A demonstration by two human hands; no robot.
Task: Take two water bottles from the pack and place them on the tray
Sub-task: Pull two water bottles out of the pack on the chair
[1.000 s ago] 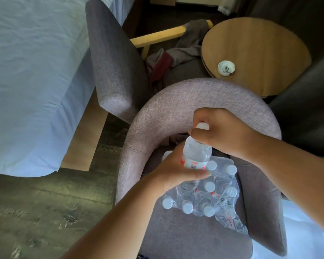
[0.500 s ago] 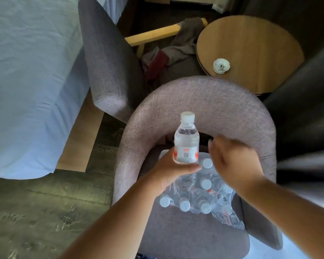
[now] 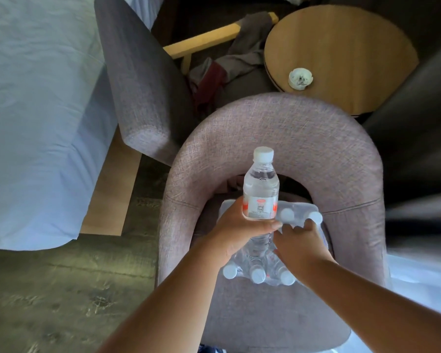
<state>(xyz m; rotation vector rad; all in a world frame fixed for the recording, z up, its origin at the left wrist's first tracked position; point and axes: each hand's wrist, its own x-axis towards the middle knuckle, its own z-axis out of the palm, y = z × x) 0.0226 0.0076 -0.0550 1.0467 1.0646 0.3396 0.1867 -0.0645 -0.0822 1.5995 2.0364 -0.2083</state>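
- Though our hands covered much of the pack [image 3: 259,268], its caps showed;
- our left hand [image 3: 236,229] gripped a bottle [image 3: 260,191] upright; our right hand [image 3: 299,247] reached into the pack, its grasp hidden.

A grey upholstered chair [image 3: 273,128] stood on dark wood floor [image 3: 61,289]; a round wooden table [image 3: 341,47] at one o'clock, a bed [image 3: 36,110] at nine.

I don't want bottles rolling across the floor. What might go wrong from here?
The left hand grips the lifted bottle low, so it may tip. The right hand digging into the pack could drag it off the chair seat. No tray is in view.
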